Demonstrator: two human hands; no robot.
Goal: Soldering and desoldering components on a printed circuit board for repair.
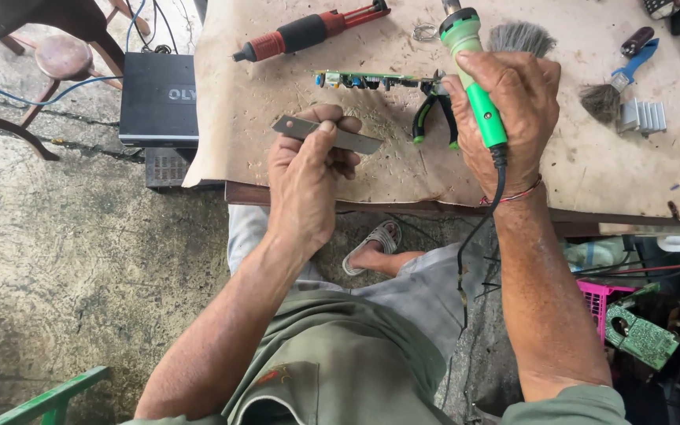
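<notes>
Fingers (332,130) pinching flat grey metal strip (327,134)

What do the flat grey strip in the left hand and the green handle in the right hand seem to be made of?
The flat grey strip looks like dull bare metal: thin, straight-edged, faintly shiny. The green handle of the soldering iron looks like smooth moulded plastic, judging by its even bright colour and soft gloss.

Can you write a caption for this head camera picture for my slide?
Right hand holds a green soldering iron, left hand a flat metal strip, over a circuit board.
</notes>
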